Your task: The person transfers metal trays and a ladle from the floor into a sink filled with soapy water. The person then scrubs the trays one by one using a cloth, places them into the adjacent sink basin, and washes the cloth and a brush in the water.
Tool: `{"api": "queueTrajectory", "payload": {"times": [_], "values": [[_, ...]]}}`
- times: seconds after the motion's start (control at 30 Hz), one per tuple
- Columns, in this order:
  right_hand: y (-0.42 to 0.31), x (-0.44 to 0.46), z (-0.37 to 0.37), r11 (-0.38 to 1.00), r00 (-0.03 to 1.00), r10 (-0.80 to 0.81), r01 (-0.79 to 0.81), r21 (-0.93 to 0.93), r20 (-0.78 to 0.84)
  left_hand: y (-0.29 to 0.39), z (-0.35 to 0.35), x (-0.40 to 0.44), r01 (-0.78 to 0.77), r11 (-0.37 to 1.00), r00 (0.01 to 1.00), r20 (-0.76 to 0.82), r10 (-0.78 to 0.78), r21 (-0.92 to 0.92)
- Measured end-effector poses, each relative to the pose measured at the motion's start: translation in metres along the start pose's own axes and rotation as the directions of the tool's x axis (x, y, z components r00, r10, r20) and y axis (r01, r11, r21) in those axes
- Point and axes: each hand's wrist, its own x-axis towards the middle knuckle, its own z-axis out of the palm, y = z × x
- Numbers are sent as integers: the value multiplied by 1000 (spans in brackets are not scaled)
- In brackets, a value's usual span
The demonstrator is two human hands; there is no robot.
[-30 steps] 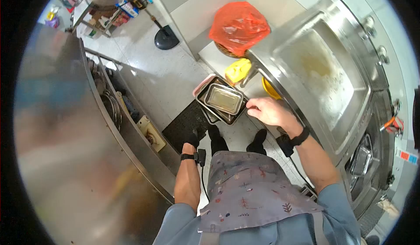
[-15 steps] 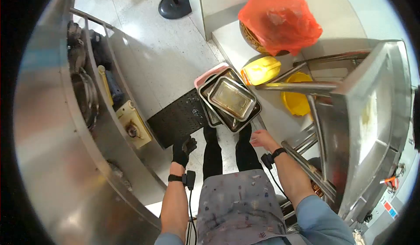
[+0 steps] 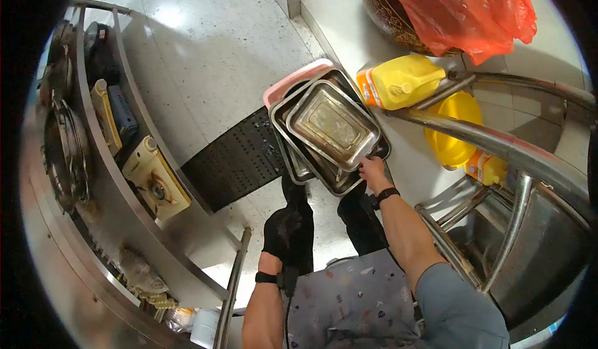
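A stack of rectangular metal trays stands on the floor in front of my feet. On top lies a small shallow metal tray [image 3: 334, 125] with a stained bottom. My bare right hand [image 3: 372, 171] has its fingers closed on this tray's near right corner. Beneath it are a larger dark-rimmed tray [image 3: 309, 156] and, at the far side, a pink tub [image 3: 298, 80]. My left hand [image 3: 283, 232], in a black glove, is by my left knee, apart from the trays. Its fingers blend into the dark trousers.
A black perforated mat [image 3: 230, 159] lies left of the stack. Yellow jugs [image 3: 408, 81], a yellow basin [image 3: 458, 128] and a patterned pot under a red plastic bag [image 3: 473, 13] stand at right, near steel rails [image 3: 486, 140]. The left shelf holds pans and a portable stove [image 3: 159, 184].
My right hand has reached forward and taken hold of the top tray's corner. My left hand has drawn in toward my left knee. The view has moved lower and closer to the stack.
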Motion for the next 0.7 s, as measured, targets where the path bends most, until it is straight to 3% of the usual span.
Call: {"api": "queueTrajectory", "payload": {"times": [0.03, 0.07, 0.17, 0.2, 0.23, 0.3, 0.33, 0.37, 0.4, 0.43, 0.47, 0.53, 0.63, 0.67, 0.7], "values": [[-10, -5, 4, 995, 1000, 26, -27, -98, -7, -2, 3, 5, -171, 922, 985, 52, 163, 348], [-18, -12, 9, 991, 996, 23, -34, -129, -85, -3, 5, 12, -327, 697, 942, 156, 298, 639], [-21, -3, 16, 999, 998, 53, -53, 11, 23, 68, 25, 32, -366, 575, 931, 275, 242, 732], [-23, -5, 18, 998, 998, 52, -52, 17, 22, 59, 30, 36, -370, 570, 929, 279, 244, 734], [-27, -12, 19, 1000, 1000, 23, -24, 14, 17, 48, 36, 42, -221, 839, 975, 129, 180, 497], [-28, -33, 17, 1000, 1000, -26, 26, 3, -2, 38, 38, 43, -59, 983, 998, 18, 57, 172], [-17, -34, 15, 991, 993, -88, 79, 106, 82, 47, 38, 45, -225, 846, 974, 144, 177, 484], [-6, -39, 9, 991, 993, -90, 82, 109, 70, 59, 40, 46, -392, 586, 920, 302, 251, 709], [-4, -50, 6, 987, 984, -105, 85, 138, 144, 45, 47, 45, -291, 860, 952, 220, 214, 420], [-2, -63, 2, 982, 968, -119, 83, 168, 219, 31, 54, 45, -184, 982, 975, 136, 176, 43], [-1, -80, -1, 980, 968, -128, 91, 176, 214, 35, 54, 45, 125, 953, 990, 103, -100, -275], [2, -118, -7, 985, 938, -95, 41, 166, 334, 68, 54, 39, 382, 744, 921, 160, -355, -548], [-4, -175, -22, 993, 877, -114, 100, 56, 467, 99, 50, 20, 432, 713, 885, 109, -452, -553], [-8, -192, -28, 992, 875, -130, 112, 65, 466, 86, 38, 6, 196, 930, 979, 1, -206, -312], [-12, -208, -33, 990, 849, -141, 125, 65, 510, 99, 27, -4, 122, 976, 992, 11, -122, -181]]}}
